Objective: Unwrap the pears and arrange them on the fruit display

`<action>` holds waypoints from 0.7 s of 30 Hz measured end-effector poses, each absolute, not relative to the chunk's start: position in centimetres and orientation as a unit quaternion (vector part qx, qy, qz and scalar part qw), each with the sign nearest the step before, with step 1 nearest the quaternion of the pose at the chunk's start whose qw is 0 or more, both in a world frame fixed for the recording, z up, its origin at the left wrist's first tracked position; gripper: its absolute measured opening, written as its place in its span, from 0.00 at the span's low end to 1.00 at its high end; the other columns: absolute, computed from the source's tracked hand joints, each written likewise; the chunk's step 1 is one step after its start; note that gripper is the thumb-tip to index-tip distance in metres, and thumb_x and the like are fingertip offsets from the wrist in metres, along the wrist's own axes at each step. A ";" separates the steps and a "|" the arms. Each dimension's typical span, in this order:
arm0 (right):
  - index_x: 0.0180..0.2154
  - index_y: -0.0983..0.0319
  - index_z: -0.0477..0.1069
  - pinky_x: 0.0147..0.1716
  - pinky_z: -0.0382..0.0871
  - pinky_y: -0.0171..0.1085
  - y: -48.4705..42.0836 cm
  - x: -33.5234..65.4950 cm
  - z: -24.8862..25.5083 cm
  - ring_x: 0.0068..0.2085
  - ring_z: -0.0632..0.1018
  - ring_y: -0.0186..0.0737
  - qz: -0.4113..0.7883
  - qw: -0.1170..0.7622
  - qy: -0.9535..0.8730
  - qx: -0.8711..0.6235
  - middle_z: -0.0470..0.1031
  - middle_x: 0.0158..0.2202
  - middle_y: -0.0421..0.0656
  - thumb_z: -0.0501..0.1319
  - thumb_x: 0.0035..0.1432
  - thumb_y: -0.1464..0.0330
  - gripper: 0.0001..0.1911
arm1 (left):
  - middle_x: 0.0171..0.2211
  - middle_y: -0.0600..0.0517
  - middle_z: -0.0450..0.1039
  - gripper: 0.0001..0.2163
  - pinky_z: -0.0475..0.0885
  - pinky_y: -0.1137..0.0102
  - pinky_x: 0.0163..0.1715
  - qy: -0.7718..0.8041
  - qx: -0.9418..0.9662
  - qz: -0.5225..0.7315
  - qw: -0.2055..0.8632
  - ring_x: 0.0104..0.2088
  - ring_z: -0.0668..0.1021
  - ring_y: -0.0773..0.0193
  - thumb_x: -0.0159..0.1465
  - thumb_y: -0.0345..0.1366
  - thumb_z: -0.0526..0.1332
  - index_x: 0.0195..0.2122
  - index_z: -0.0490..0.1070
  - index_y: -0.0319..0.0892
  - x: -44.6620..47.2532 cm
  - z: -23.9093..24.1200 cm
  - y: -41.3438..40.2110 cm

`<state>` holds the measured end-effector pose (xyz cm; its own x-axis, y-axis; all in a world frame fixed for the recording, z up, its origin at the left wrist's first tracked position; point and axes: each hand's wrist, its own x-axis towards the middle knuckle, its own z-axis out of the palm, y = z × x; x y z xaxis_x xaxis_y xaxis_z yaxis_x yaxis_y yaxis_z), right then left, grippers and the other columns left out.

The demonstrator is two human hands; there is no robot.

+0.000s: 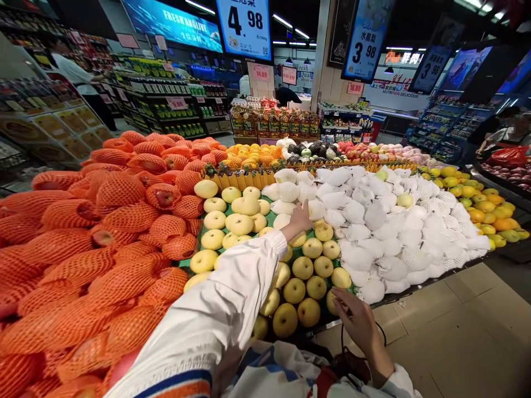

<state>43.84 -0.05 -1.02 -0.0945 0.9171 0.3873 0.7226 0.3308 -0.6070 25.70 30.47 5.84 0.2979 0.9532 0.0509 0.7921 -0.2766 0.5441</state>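
Note:
My left hand (299,218) reaches out over the pear display, index finger stretched forward. Its fingers are against or right beside a pear in a white foam net (316,210); the other fingers are partly hidden, and I see no firm grip. Below it, bare yellow pears (302,267) sit in rows on a green mat (194,262). Near the front edge, my right hand (357,319) has its fingers loosely spread, the tips at or touching a bare pear (332,302). A dark cord loops by the right wrist.
Fruit in orange nets (120,190) is heaped at the left. White-netted pears (385,232) fill the right side, with yellow-orange fruit (493,207) beyond. A low yellow fence (240,179) runs behind. Price screens (244,27) hang overhead; people stand at both sides.

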 end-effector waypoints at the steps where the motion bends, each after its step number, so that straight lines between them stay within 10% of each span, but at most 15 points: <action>1: 0.55 0.58 0.85 0.55 0.85 0.47 0.0 45.0 -0.7 0.55 0.87 0.51 0.127 0.372 -0.731 -0.558 0.86 0.54 0.49 0.54 0.79 0.62 0.21 | 0.74 0.23 0.53 0.52 0.67 0.50 0.67 0.573 0.768 0.192 0.212 0.73 0.66 0.28 0.55 0.35 0.77 0.76 0.51 0.34 26.9 5.6 31.2; 14: 0.52 0.58 0.86 0.52 0.86 0.46 4.8 55.6 0.2 0.50 0.88 0.51 0.157 0.442 -0.718 -0.515 0.87 0.51 0.50 0.60 0.76 0.63 0.16 | 0.64 0.31 0.63 0.42 0.70 0.54 0.65 0.613 0.707 0.328 0.133 0.63 0.74 0.39 0.57 0.38 0.77 0.69 0.60 0.33 30.3 5.3 30.5; 21: 0.74 0.48 0.66 0.65 0.77 0.50 10.7 50.3 2.4 0.71 0.75 0.52 0.481 0.587 -0.497 -0.421 0.64 0.77 0.47 0.70 0.68 0.46 0.39 | 0.64 0.38 0.67 0.47 0.74 0.47 0.64 0.455 0.749 0.456 0.157 0.63 0.75 0.40 0.51 0.40 0.81 0.69 0.58 0.46 28.4 6.3 17.2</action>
